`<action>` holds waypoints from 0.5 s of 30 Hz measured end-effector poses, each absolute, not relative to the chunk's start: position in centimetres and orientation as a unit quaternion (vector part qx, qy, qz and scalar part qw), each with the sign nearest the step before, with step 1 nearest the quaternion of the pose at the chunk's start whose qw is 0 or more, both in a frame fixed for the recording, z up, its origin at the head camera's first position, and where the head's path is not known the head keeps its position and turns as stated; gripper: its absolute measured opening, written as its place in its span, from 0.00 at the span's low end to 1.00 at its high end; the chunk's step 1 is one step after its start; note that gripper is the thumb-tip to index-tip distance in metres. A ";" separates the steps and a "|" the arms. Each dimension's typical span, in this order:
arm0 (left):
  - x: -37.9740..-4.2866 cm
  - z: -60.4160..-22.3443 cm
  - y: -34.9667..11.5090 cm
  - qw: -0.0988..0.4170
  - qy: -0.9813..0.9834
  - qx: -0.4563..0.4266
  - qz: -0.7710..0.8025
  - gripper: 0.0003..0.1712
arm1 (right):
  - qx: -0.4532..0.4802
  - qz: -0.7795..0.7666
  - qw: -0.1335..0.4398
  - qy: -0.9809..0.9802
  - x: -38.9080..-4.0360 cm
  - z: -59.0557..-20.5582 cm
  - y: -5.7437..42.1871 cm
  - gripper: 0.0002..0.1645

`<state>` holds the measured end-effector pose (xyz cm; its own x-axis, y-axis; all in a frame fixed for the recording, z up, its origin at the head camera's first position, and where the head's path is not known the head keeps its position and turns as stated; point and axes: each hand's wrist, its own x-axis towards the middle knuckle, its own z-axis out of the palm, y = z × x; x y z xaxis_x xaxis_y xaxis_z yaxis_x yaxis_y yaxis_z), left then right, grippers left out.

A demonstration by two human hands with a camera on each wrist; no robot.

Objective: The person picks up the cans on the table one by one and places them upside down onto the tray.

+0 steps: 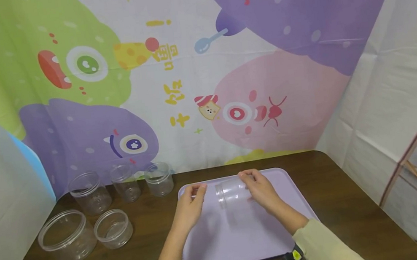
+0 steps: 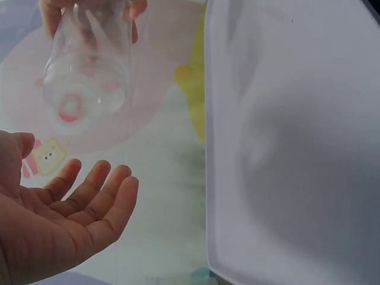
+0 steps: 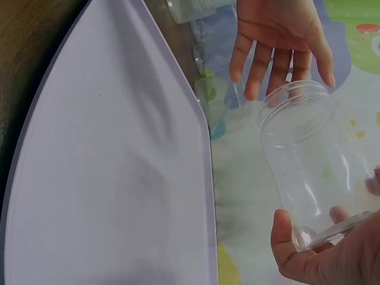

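Observation:
A clear plastic jar [image 1: 234, 192] lies on its side in the air above the lilac tray [image 1: 221, 247]. My right hand [image 1: 261, 190] grips it around its base, and its open threaded mouth [image 3: 295, 113] points toward my left hand [image 1: 190, 206]. In the left wrist view, the fingers of the left hand [image 2: 77, 214] are spread and loosely bent, holding nothing. The right wrist view shows the fingers and thumb of the right hand [image 3: 332, 255] curled round the jar's bottom, with the left fingertips close to the rim.
Several clear lidless jars stand on the dark wooden table [image 1: 347, 217] at the left, among them a wide jar [image 1: 69, 242], a low jar [image 1: 114, 231] and a tall jar [image 1: 92, 195]. A printed cartoon cloth [image 1: 191, 148] hangs behind the table.

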<state>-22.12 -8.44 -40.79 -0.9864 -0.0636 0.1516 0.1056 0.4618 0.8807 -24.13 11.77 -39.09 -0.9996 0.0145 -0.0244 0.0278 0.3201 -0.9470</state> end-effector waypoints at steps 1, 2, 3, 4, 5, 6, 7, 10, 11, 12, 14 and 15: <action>-22.1 -40.8 -8.7 0.083 -0.855 -0.009 -0.513 0.23 | 0.013 -0.582 0.004 0.813 -24.2 -39.1 11.9 0.26; -22.1 -40.8 -8.9 0.085 -0.857 -0.007 -0.508 0.23 | 0.014 -0.580 0.001 0.814 -24.2 -39.1 12.0 0.25; -22.1 -40.8 -9.2 0.086 -0.860 -0.005 -0.504 0.23 | 0.015 -0.578 -0.002 0.816 -24.3 -39.1 12.2 0.25; -22.1 -40.8 -9.4 0.085 -0.861 -0.001 -0.501 0.23 | 0.015 -0.577 -0.004 0.816 -24.3 -39.1 12.3 0.24; -22.1 -40.8 -9.6 0.087 -0.862 0.001 -0.499 0.23 | 0.016 -0.575 -0.006 0.818 -24.3 -39.2 12.4 0.24; -22.1 -40.9 -9.9 0.089 -0.863 0.002 -0.497 0.23 | 0.017 -0.575 -0.007 0.818 -24.4 -39.2 12.6 0.24; -22.1 -40.9 -10.1 0.090 -0.863 0.004 -0.497 0.22 | 0.017 -0.574 -0.008 0.819 -24.4 -39.2 12.7 0.24; -22.0 -41.2 -10.9 0.094 -0.865 0.012 -0.492 0.22 | 0.017 -0.574 -0.008 0.819 -24.5 -39.1 13.0 0.24; -22.0 -41.2 -11.1 0.095 -0.867 0.015 -0.489 0.21 | 0.017 -0.573 -0.008 0.819 -24.5 -39.1 13.0 0.24; -22.0 -41.3 -11.4 0.096 -0.868 0.018 -0.488 0.21 | 0.017 -0.573 -0.008 0.819 -24.5 -39.1 13.1 0.24; -21.9 -41.3 -12.1 0.099 -0.870 0.024 -0.483 0.21 | 0.016 -0.571 -0.009 0.821 -24.6 -39.1 13.3 0.25; -21.9 -41.3 -12.4 0.100 -0.871 0.026 -0.481 0.21 | 0.016 -0.569 -0.011 0.822 -24.6 -39.1 13.3 0.25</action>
<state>-21.90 -12.40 -41.32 -0.9786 -0.1419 0.1489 0.0504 0.5366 0.8423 -24.59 13.35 -39.10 -0.9993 0.0381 -0.0001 0.0135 0.3515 -0.9361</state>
